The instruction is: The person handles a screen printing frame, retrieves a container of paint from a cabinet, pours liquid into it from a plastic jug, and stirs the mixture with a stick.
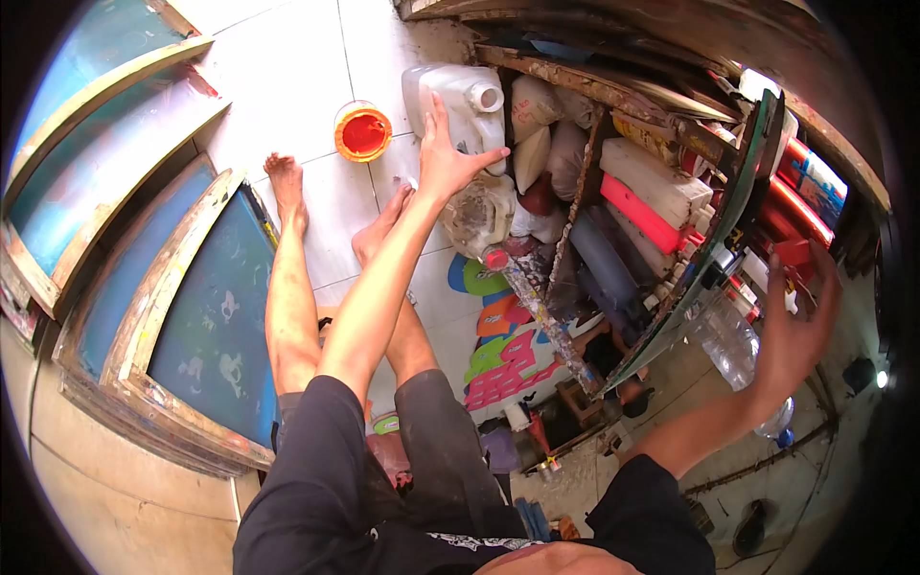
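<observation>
My left hand (pixel 447 158) is stretched out with its thumb spread wide, holding nothing. It is in front of a translucent white jerrycan (pixel 436 91); whether it touches the can I cannot tell. To its left on the tiles stands an open tub of orange paint (pixel 363 132). Below the hand lies a clouded plastic jug (pixel 479 213) with a red cap. On the far right, beside the glass-like panel (pixel 714 249), my right hand (pixel 791 335) has its fingertips around a small red block-like piece (pixel 792 253), whose kind is unclear.
Paint-stained screen frames (pixel 206 335) lean at the left. A cluttered shelf (pixel 613 115) holds bags, bottles and cans on the right. Colourful cut-out shapes (pixel 503 355) lie below it. A clear plastic bottle (pixel 725 335) is near my right wrist. My bare feet rest on white tiles (pixel 287 48).
</observation>
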The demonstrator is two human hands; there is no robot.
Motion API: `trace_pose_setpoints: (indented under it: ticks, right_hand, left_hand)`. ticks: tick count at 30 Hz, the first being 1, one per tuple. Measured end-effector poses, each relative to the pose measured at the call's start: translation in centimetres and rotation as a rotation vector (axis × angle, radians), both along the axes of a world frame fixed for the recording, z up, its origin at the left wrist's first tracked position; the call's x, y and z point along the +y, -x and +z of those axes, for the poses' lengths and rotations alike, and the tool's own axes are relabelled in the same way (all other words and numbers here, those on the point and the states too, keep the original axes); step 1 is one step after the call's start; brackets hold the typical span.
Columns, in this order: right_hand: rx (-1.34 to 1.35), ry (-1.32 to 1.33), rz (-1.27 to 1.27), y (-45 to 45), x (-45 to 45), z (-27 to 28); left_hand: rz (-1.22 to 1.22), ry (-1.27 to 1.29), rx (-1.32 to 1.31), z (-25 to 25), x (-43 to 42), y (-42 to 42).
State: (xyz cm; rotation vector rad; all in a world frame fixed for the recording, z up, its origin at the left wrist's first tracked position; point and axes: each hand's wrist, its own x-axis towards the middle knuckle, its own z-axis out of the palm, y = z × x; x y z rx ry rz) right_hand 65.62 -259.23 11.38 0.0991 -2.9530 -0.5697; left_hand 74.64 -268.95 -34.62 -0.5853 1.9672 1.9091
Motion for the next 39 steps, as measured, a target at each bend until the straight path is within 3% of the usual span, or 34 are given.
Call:
trace_pose_setpoints:
  ticks: [2, 4, 8, 10, 13, 16, 21, 23, 27, 29, 33, 35, 39]
  right_hand:
    - [-0.105, 0.517, -0.102, -1.4, -5.5, -3.7]
    - [-0.329, 0.660, -0.105, -1.8, -6.8, -8.7]
    - [-0.551, 0.850, -0.155, 0.9, -4.8, -22.9]
    - [-0.346, 0.981, -0.186, 1.3, -2.1, -29.7]
    - [-0.244, 1.016, -0.213, 1.7, -0.3, -34.2]
    - [-0.255, 0.818, -0.018, 1.6, -0.5, -35.8]
    - [-0.368, 0.931, -0.051, 2.1, 0.0, -35.6]
    - [-0.452, 0.685, 0.193, 2.6, 0.7, -35.3]
    - [-0.514, 0.668, 0.237, 3.1, 1.4, -34.9]
    - [-0.548, 0.622, 0.030, 3.5, 1.2, -34.6]
    - [-0.588, 0.468, -0.096, 4.7, 0.0, -33.7]
    - [-0.598, 0.231, -0.312, 4.9, -0.7, -33.7]
    - [-0.618, 0.116, -0.394, 5.6, 0.3, -35.1]
  left_hand:
    - [0.033, -0.009, 0.060, 0.2, 0.2, 1.0]
    - [-0.153, 0.105, -0.034, 1.1, -0.1, 2.2]
    - [-0.166, 0.042, -0.028, -0.5, -1.0, 3.4]
    - [-0.160, 0.021, -0.002, -0.6, -1.5, 2.9]
    - [-0.159, -0.033, 0.032, -0.8, -2.4, 1.7]
    - [-0.185, -0.112, 0.010, -0.6, -4.0, 1.3]
    - [-0.206, -0.117, -0.067, -1.2, -1.7, -1.1]
    - [-0.168, -0.151, -0.100, -0.8, -0.7, -1.5]
    - [-0.122, -0.260, -0.195, 0.0, -0.2, -2.0]
    - [-0.111, -0.300, -0.236, 0.3, 0.1, -2.1]
    - [-0.074, -0.325, -0.206, 0.8, 2.0, -2.0]
    - [-0.058, -0.321, -0.202, 0.8, 3.1, -2.0]
    - [-0.067, -0.187, -0.153, 0.7, 4.0, -2.3]
